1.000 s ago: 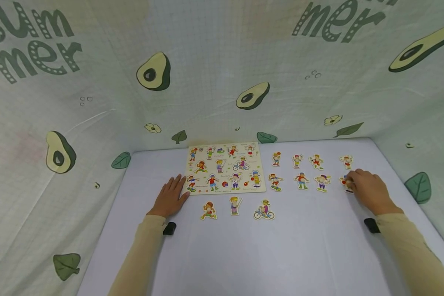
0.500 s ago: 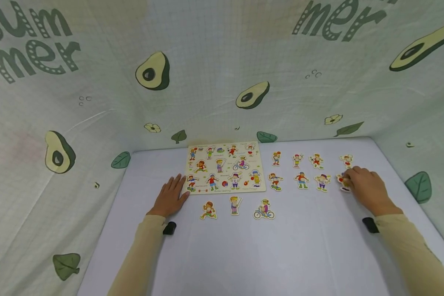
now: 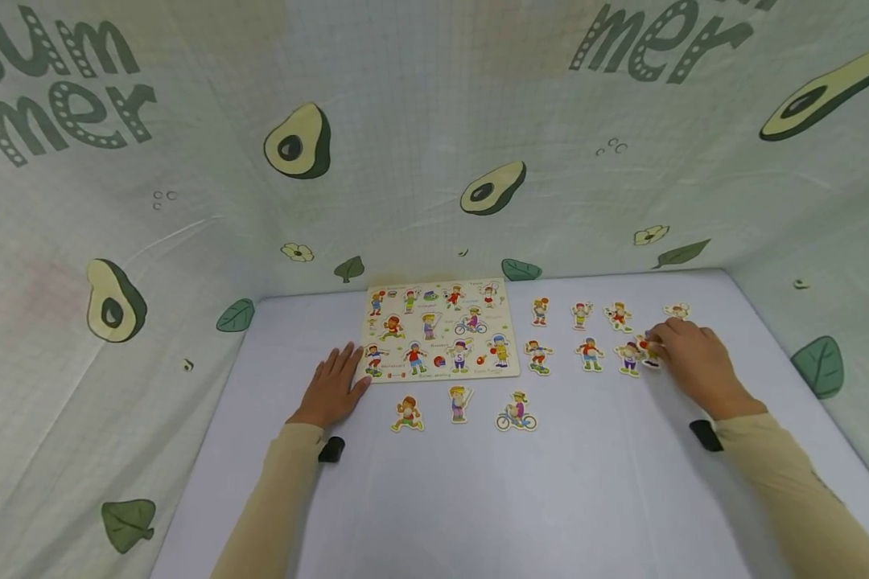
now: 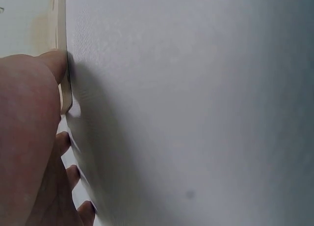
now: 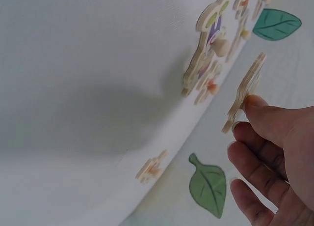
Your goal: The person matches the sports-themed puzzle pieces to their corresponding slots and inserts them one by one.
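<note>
My right hand pinches a wooden puzzle piece between thumb and fingers, lifted off the table in the right wrist view. In the head view this piece, a figure with a red ball, overlaps the baseball player piece. Flat on the table, my left hand touches the left edge of the puzzle board; its thumb lies at the board's corner in the left wrist view. Printed sports figures cover the board. Partly behind my right hand lies a tennis player piece.
Several knobbed pieces lie right of the board, among them a skateboarder and a footballer. A runner, a golfer and a cyclist lie in front of it. A patterned cloth rises behind the white table.
My right hand has picked up the red-ball figure from the right end of the row and moved it left, towards the baseball player. The left hand has stayed in place.
</note>
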`<action>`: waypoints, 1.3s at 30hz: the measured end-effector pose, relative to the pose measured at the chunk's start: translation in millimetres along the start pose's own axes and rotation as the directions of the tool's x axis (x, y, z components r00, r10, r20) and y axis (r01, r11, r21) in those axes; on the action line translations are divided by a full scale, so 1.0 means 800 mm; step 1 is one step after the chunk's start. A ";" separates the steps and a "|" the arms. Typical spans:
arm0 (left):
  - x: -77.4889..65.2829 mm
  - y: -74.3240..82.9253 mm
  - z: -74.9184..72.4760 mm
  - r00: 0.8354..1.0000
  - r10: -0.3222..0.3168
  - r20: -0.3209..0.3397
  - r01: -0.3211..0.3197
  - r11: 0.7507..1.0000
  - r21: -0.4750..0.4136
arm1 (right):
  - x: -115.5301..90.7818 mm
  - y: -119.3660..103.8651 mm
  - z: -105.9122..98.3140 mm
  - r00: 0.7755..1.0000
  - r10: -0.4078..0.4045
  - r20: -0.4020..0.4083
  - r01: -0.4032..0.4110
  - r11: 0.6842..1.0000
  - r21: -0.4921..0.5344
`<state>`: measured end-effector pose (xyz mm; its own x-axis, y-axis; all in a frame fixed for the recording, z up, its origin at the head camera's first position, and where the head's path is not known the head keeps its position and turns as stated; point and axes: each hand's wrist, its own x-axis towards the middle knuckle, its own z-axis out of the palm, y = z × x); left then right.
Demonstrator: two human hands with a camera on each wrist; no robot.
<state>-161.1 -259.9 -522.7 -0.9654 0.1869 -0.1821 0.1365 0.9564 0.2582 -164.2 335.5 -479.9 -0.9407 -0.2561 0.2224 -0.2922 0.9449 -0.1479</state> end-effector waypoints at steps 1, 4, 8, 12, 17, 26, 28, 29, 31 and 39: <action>-0.001 0.000 0.000 1.000 -0.003 0.002 0.003 1.000 0.002 | 0.001 -0.003 0.001 1.000 -0.009 -0.008 0.009 1.000 0.003; -0.002 0.001 -0.001 1.000 0.003 -0.005 -0.003 1.000 -0.001 | 0.006 -0.010 0.002 1.000 -0.024 -0.018 0.024 1.000 0.007; -0.003 0.003 -0.004 1.000 0.001 0.004 -0.001 1.000 -0.010 | 0.012 -0.023 0.004 0.999 -0.050 -0.019 0.050 0.999 -0.009; -0.004 0.006 -0.007 1.000 -0.011 0.025 0.011 1.000 -0.009 | 0.018 -0.039 0.008 0.995 -0.101 -0.025 0.101 0.995 -0.016; -0.004 0.006 -0.006 1.000 -0.007 0.025 0.007 1.000 -0.003 | 0.026 -0.061 0.014 0.986 -0.165 -0.025 0.165 0.986 -0.008; -0.001 0.003 -0.004 1.000 -0.012 0.019 0.012 1.000 -0.005 | 0.046 -0.103 0.025 0.977 -0.200 0.076 0.204 0.978 -0.049; 0.000 0.002 -0.002 1.000 -0.015 0.024 0.015 1.000 -0.002 | 0.049 -0.110 0.029 0.974 -0.215 0.073 0.219 0.975 -0.047; 0.000 0.002 -0.002 1.000 -0.016 0.027 0.016 1.000 -0.001 | 0.051 -0.114 0.030 0.972 -0.224 0.068 0.227 0.973 -0.040; 0.000 0.002 -0.002 0.999 -0.017 0.031 0.017 1.000 0.002 | 0.054 -0.121 0.033 0.969 -0.242 0.056 0.244 0.969 -0.034; 0.000 0.003 -0.006 0.999 -0.010 0.046 0.011 1.000 -0.019 | 0.069 -0.145 0.044 0.956 -0.292 0.026 0.293 0.955 -0.038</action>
<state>-161.9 -258.5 -517.7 -0.9553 0.1879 -0.2282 0.1220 0.9538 0.2746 -188.4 204.9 -484.1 -0.8186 -0.5262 0.2305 -0.5482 0.8354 -0.0399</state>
